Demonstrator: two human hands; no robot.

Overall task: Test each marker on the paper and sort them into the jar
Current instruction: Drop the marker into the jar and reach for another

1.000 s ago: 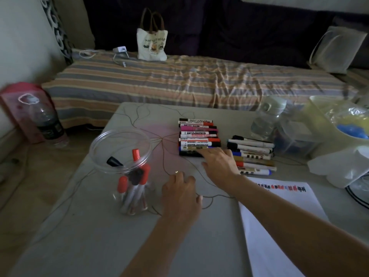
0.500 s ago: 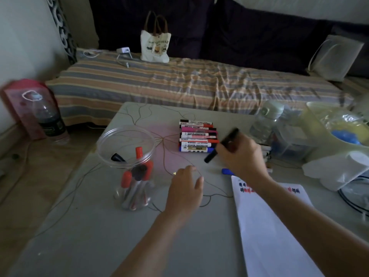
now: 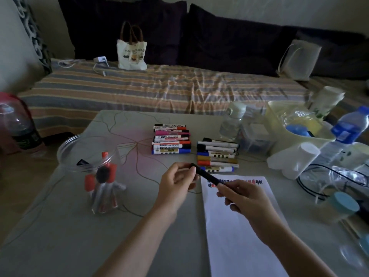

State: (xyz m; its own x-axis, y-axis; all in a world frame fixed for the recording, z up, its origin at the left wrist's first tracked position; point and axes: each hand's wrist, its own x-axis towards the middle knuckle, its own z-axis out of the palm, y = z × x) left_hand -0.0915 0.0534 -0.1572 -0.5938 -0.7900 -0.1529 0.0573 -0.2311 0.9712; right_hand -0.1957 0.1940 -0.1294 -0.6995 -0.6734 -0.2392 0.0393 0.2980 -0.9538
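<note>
The grey desk [image 3: 79, 246] has open surface along its near-left edge. The clear plastic jar [image 3: 93, 166], holding red-capped markers, stands toward the left edge. The white paper sheet [image 3: 239, 236] lies at the near-right. Both forearms reach inward above the centre. The left hand [image 3: 175, 184] pinches the cap end of a slim black marker [image 3: 207, 175]; the right hand [image 3: 241, 196] grips its barrel, fingers curled, over the paper's far edge.

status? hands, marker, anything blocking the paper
Both hands on black marker: left hand pinches cap end, right hand grips barrel. Held above top of paper. Jar open, left. Nothing blocking.
</note>
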